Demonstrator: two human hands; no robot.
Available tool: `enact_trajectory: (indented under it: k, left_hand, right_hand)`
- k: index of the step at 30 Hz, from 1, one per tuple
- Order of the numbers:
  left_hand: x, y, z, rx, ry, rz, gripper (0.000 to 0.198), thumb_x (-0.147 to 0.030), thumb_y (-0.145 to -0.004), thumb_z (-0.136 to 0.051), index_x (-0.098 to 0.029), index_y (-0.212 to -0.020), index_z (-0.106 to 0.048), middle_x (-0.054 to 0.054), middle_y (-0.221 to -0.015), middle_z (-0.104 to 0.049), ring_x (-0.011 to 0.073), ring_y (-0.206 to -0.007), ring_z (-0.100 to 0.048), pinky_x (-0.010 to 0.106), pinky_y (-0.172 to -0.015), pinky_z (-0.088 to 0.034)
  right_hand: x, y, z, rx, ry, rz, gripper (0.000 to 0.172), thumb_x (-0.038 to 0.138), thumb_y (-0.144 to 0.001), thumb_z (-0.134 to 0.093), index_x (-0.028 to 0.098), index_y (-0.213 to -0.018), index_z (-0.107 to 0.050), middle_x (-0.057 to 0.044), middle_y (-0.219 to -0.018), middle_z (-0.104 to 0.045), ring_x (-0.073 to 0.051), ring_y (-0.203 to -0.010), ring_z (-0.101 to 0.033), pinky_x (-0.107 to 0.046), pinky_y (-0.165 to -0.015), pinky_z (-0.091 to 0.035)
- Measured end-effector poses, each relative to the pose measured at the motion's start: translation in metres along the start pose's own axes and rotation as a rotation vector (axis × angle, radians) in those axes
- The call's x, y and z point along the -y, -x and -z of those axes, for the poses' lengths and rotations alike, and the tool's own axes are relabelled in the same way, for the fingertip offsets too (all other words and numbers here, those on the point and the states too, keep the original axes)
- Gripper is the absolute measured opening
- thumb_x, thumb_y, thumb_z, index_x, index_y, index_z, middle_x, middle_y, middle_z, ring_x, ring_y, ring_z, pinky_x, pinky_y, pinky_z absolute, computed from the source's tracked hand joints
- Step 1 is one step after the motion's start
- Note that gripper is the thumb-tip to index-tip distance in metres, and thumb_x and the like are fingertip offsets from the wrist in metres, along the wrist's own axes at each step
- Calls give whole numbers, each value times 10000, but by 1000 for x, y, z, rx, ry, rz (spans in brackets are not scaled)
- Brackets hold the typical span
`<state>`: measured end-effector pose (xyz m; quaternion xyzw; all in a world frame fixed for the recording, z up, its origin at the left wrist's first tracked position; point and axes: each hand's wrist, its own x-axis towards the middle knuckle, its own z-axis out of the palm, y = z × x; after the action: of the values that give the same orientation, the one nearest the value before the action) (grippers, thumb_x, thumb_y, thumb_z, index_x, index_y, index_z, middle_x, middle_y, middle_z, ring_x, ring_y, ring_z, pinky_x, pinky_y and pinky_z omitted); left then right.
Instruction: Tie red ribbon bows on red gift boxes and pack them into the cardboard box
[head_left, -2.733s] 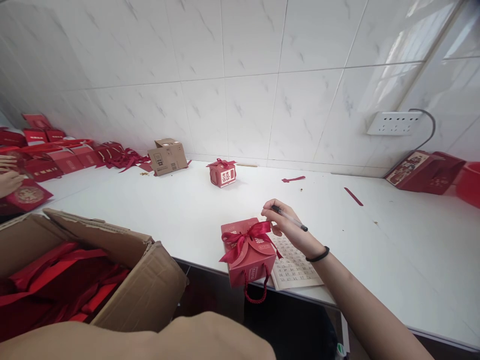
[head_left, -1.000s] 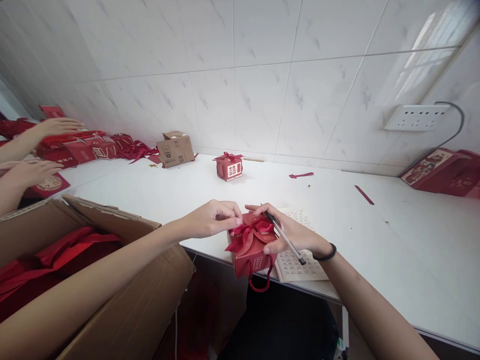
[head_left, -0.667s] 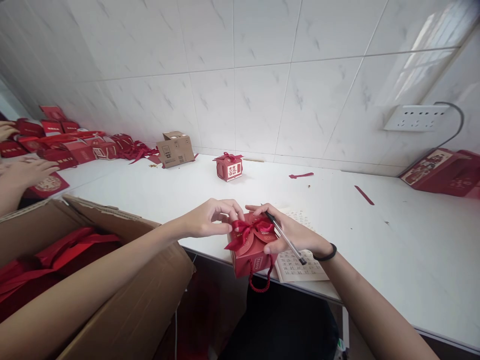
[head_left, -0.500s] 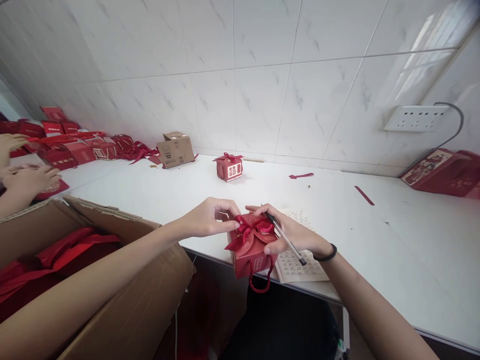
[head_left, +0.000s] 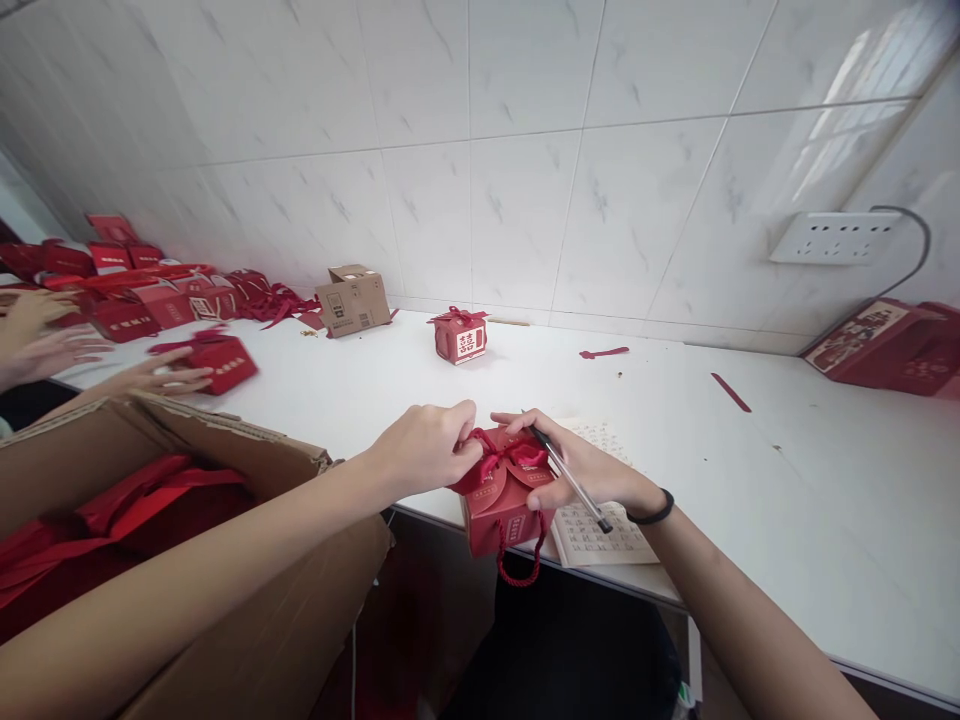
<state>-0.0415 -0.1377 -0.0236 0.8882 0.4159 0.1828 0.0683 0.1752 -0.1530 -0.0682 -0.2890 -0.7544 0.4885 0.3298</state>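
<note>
A red gift box [head_left: 499,515] with a twisted rope handle [head_left: 520,578] sits at the table's front edge, a satin ribbon [head_left: 491,458] tied in a bow on its lid. My left hand [head_left: 429,448] is closed, pinching the bow's left side between thumb and fingers. My right hand [head_left: 585,465] steadies the box from the right, thumb on its near side and fingers over the top. A pen [head_left: 574,482] is tucked in that same hand. Under my right wrist lies a handwritten paper [head_left: 600,540], partly covered.
A small red box [head_left: 459,336] stands near the wall by a brown carton [head_left: 354,300]. On my left is an open cardboard box [head_left: 300,560] holding red items. A co-worker's hand [head_left: 169,376] touches another red box [head_left: 225,362]. Ribbon scraps [head_left: 730,392] lie right.
My left fingers have curled tighter around the left part of the bow. My right hand has stayed put. At far left, a co-worker's hand has brought a red box onto the table.
</note>
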Motion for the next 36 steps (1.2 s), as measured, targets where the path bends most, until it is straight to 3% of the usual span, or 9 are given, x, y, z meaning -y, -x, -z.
enact_trajectory:
  k: [6,9,13,16,18,22,28,32,36]
  left_hand:
    - [3,0,4,59,-82,11,220,-216,-770,-350,-197,-556,-302,-35,-453,-381,103,-409,-303,243,-454,-224]
    - [4,1,4,76,-119,10,96,-203,-736,-389,-196,-642,-409,-36,-500,-459,112,-433,-381,236,-462,-246]
    - [6,2,1,32,-140,-152,115,-173,-692,-429,-187,-793,-483,-3,-781,-583,93,-492,-459,221,-477,-301]
    - [5,3,-1,24,-121,-230,66,-209,-745,-422,-184,-761,-481,5,-802,-585,89,-501,-464,217,-487,-327]
    - [4,2,-1,38,-102,-200,84,-234,-780,-406,-189,-747,-470,-10,-697,-577,99,-489,-467,217,-489,-335]
    - [2,1,1,37,-154,11,66,-211,-771,-392,-200,-762,-456,-35,-542,-534,123,-441,-456,227,-464,-309]
    - [1,0,4,135,-258,92,166,-256,-748,-411,-193,-877,-494,-7,-588,-597,169,-491,-508,258,-482,-305]
    - [0,0,10,188,-92,83,264,-433,-772,-443,-188,-701,-511,-2,-589,-585,146,-515,-503,250,-501,-316]
    - [3,-1,14,323,103,122,442,-569,-759,-447,-172,-575,-515,-1,-526,-542,129,-481,-492,236,-451,-290]
  right_hand:
    - [-2,0,1,5,8,9,580,338,-642,-793,230,-1081,-430,-128,-1418,-281,-256,-1273,-349,-426,-1035,-285]
    - [-3,0,1,3,16,13,576,342,-646,-790,229,-1081,-430,-121,-1407,-301,-254,-1269,-354,-428,-1040,-279]
    - [-2,0,1,9,8,23,566,333,-650,-786,229,-1082,-435,-111,-1413,-296,-251,-1250,-377,-420,-1030,-301]
    - [-1,0,1,6,3,13,571,320,-646,-788,229,-1089,-439,-111,-1419,-285,-257,-1245,-382,-418,-1014,-321]
    - [-1,0,1,4,2,7,575,310,-643,-790,231,-1092,-439,-114,-1420,-281,-259,-1247,-380,-421,-1012,-322]
    - [-1,0,1,9,13,15,564,320,-648,-788,235,-1080,-436,-110,-1415,-296,-252,-1262,-365,-428,-1035,-295]
    - [0,0,1,12,1,13,570,354,-649,-786,231,-1078,-433,-117,-1420,-285,-254,-1272,-354,-428,-1030,-310]
    - [-2,0,2,15,12,16,574,338,-650,-790,234,-1084,-429,-117,-1424,-276,-257,-1270,-355,-429,-1031,-304]
    - [-3,0,2,22,21,25,574,342,-653,-788,236,-1092,-433,-113,-1420,-282,-258,-1265,-362,-433,-1035,-296]
